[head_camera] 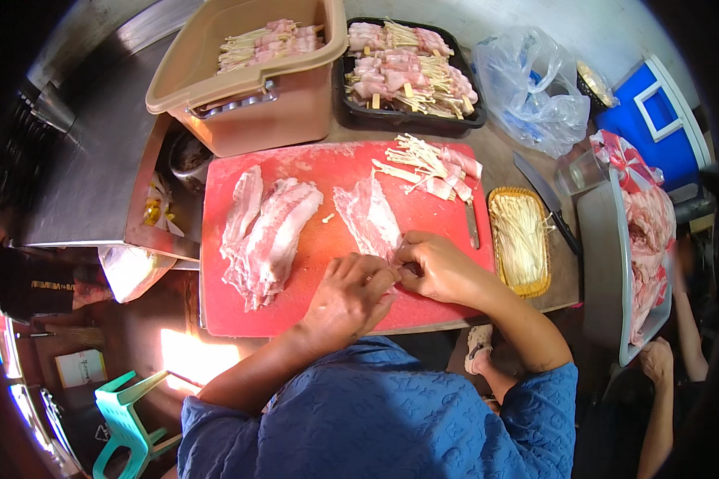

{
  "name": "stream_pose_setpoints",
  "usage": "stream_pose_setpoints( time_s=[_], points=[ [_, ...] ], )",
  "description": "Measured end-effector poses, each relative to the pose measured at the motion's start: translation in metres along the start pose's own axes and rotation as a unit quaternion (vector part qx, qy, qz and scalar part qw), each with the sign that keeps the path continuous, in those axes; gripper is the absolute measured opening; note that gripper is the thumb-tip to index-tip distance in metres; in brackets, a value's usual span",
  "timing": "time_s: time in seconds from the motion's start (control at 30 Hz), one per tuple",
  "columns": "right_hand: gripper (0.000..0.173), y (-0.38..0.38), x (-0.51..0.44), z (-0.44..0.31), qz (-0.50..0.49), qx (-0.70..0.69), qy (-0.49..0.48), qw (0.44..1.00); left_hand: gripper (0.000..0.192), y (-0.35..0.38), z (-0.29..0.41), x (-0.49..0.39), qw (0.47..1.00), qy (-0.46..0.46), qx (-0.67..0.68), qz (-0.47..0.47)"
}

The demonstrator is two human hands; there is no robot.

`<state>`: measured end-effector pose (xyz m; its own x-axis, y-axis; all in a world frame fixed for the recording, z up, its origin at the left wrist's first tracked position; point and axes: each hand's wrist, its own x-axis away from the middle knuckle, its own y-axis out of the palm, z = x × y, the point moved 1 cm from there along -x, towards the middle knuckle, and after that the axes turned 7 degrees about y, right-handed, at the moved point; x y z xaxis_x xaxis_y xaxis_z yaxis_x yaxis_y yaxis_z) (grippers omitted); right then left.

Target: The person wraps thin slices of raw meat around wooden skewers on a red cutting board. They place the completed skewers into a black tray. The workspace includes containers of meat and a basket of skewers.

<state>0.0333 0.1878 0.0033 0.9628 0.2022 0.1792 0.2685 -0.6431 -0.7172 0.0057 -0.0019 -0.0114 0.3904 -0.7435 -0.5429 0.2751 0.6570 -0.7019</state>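
On the red cutting board [311,239], my left hand [350,290] and my right hand [434,269] meet at the near end of a thin raw meat slice [368,212]. The fingers of both pinch that end; what lies between the fingertips is mostly hidden. Overlapping meat slices [275,233] lie at the board's left. At its upper right are enoki rolls wrapped in meat [437,170], with a small knife [472,224] just below them. Loose enoki mushrooms [518,239] fill a yellow basket [549,281] to the right.
Behind the board stand a tan bin [263,114] and a black tray [413,123], both holding skewered enoki rolls. A large knife [548,200], a plastic bag [527,90] and a tub of raw meat [626,299] are at right. Another person's hand [657,359] touches the tub.
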Motion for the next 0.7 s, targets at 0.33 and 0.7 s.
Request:
stream_pose_setpoints(
  time_s=[0.33,0.7],
  points=[
    [0.024,0.0,0.007,0.004,0.11,0.134,-0.188,0.967,0.024,0.009,-0.013,-0.004,0.998,-0.055,0.011,-0.03],
    [0.022,-0.001,-0.013,0.012,0.142,0.158,-0.191,0.958,0.024,-0.004,-0.016,-0.008,0.997,-0.002,-0.078,0.004]
  ],
)
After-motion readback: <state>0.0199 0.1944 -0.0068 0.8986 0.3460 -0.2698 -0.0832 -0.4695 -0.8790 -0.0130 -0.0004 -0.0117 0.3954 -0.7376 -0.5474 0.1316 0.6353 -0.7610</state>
